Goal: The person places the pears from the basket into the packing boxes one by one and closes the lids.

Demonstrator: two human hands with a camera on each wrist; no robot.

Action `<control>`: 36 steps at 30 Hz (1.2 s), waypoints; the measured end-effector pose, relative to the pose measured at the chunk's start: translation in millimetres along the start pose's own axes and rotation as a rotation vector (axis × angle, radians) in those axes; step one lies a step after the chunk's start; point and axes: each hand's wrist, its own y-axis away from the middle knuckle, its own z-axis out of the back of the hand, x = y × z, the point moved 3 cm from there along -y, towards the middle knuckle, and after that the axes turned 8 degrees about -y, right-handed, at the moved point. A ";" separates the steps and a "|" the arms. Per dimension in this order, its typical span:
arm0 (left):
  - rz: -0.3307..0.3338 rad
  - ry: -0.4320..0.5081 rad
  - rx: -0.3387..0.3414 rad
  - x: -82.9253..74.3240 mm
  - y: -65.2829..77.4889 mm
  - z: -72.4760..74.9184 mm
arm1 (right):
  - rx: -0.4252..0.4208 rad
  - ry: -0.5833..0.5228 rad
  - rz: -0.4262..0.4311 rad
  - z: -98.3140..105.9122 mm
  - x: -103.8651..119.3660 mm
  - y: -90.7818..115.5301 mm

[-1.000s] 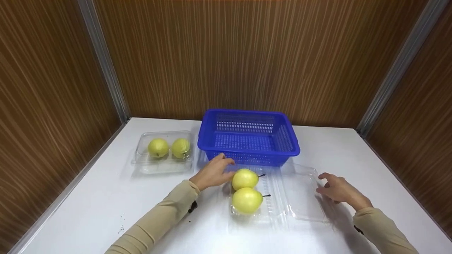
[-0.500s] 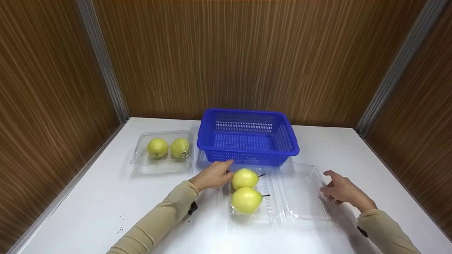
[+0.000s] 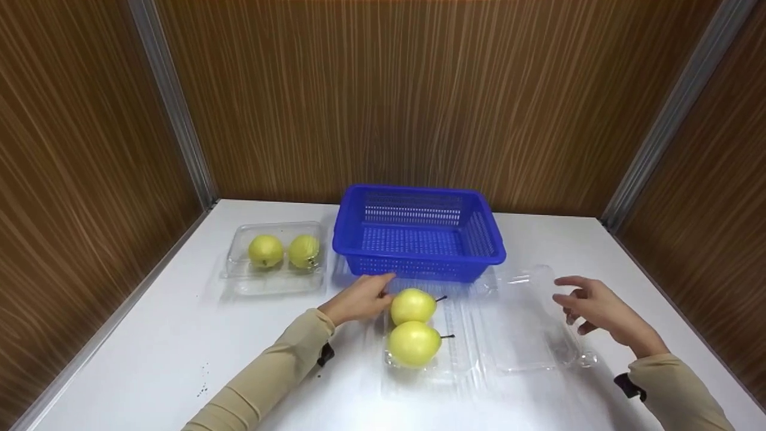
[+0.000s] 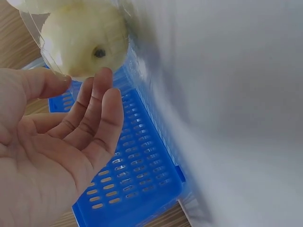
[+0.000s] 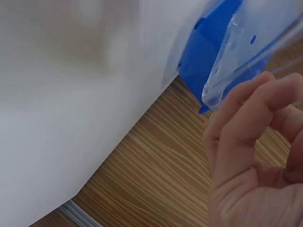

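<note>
In the head view, two yellow pears lie side by side in the base of a clear plastic clamshell box in front of the basket. My left hand touches the far left corner of this box, beside the farther pear. The left wrist view shows that hand's thumb and loosely bent fingertips at the clear wall, close to a pear. On the right, my right hand holds the outer edge of the clear lid, which is tilted up. Its curled fingers meet the lid's edge in the right wrist view.
Behind the box stands a blue perforated basket with nothing in it. Another clear clamshell box, closed over two pears, sits at the left. Wood-grain panels wall in the white table at the back and sides.
My right hand has moved right and a little up, and the lid's outer edge has risen with it. My left hand drew its index finger down toward the box, then stayed there.
</note>
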 end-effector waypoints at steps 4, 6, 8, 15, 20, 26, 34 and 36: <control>-0.016 -0.001 -0.011 -1.1 0.6 1.5 | -0.044 -0.019 0.027 4.2 13.2 3.8; -0.014 0.006 -0.010 -1.5 0.6 1.3 | -0.078 -0.020 0.050 4.9 20.3 6.2; 0.003 0.021 -0.006 -1.4 0.5 0.5 | -0.108 -0.033 0.084 4.0 27.0 8.3; 0.021 0.008 -0.027 -1.0 -0.3 -1.5 | -0.138 -0.101 0.260 -9.7 48.4 7.6; 0.049 0.038 -0.028 0.2 0.8 -1.9 | -0.126 -0.172 0.295 -27.0 63.1 3.3; 0.105 0.176 -0.021 -0.2 3.1 -4.1 | -0.113 -0.203 0.317 -48.8 82.9 0.0; 0.224 0.342 -0.006 0.5 3.9 -9.2 | -0.083 -0.132 0.347 -73.3 105.5 -0.6; 0.241 0.373 -0.001 0.4 4.3 -10.1 | -0.084 -0.102 0.352 -79.3 111.2 0.6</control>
